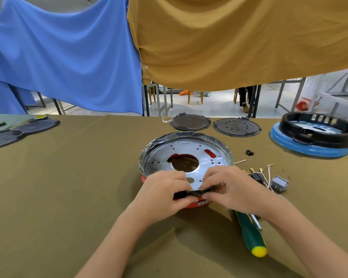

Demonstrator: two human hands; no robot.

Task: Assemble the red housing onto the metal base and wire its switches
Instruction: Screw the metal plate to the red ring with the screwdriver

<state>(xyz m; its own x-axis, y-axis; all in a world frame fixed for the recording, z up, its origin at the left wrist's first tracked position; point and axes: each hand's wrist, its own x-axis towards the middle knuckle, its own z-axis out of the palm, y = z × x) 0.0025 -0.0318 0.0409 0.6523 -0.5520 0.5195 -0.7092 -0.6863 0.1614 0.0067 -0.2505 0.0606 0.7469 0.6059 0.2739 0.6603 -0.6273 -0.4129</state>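
Red plastic housing (197,203) sat mid-table with the metal base (186,155) nested in it, film-wrapped at the rim. Your left hand (165,189) and right hand (227,187) both pinched the near edge. The thin pan looked stiff but sharp-lipped and slippery under film, so you were best holding the housing's outer wall.

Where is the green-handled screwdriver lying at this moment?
In the head view, the screwdriver lies on the table, partly under the right hand's forearm, nearer than the red housing.
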